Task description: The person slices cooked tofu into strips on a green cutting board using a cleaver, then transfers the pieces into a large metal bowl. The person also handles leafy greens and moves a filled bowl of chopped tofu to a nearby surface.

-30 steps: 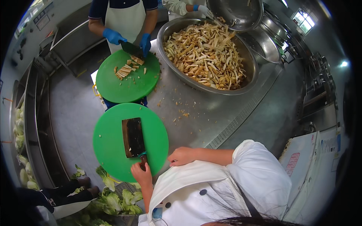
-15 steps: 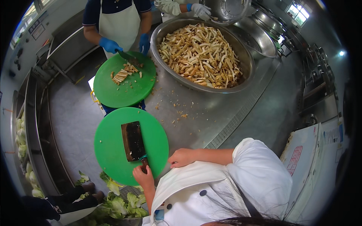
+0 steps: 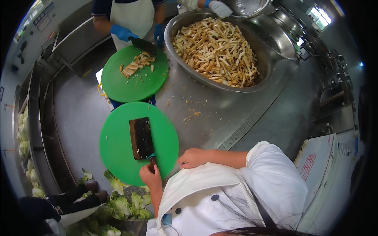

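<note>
A cleaver (image 3: 142, 137) with a broad dark blade lies flat on the near green round cutting board (image 3: 112, 159). My left hand (image 3: 151, 175) is closed round its brown handle, where a teal band shows near the blade. Small pale crumbs dot the blade and board. Beside the board's right edge, my right hand (image 3: 193, 158) rests with its fingers curled in, and I see nothing in it. Across from me, a co-worker's blue-gloved hand (image 3: 123, 32) holds another cleaver (image 3: 143, 45) over cut pale-brown strips (image 3: 136, 67) on a second green board (image 3: 112, 84).
A large metal basin (image 3: 177, 63) heaped with pale-brown strips (image 3: 216, 51) stands on the steel table (image 3: 185, 137), with crumbs scattered near it. Another person's white-gloved hand (image 3: 220, 8) is at its far rim. Leafy greens (image 3: 126, 206) lie low on the left, near another person's legs (image 3: 84, 196).
My view has shifted slightly, so the table scene sits higher. The co-worker's cleaver has changed its tilt over the strips. The white-gloved hand has moved toward the basin. My hands keep their places.
</note>
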### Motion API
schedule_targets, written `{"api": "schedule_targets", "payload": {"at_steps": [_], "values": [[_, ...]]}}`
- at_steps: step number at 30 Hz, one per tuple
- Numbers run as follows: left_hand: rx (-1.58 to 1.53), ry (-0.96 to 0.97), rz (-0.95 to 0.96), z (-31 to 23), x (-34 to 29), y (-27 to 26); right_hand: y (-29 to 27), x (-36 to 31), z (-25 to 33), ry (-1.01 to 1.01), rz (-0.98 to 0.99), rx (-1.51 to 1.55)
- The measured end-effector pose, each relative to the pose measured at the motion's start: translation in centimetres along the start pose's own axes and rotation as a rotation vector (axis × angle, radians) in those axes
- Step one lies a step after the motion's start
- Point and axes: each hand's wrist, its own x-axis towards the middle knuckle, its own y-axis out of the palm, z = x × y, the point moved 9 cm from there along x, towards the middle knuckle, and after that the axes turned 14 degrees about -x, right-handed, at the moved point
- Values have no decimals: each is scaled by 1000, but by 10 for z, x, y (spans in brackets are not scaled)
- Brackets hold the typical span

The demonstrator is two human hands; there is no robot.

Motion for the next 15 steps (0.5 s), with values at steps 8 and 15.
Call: {"api": "schedule_targets", "payload": {"at_steps": [8, 15], "values": [[-23, 0, -68, -5, 3, -12, 5, 5, -3, 96, 98, 1], [16, 1, -73, -1, 0, -9, 5, 7, -2, 157, 113, -26]]}}
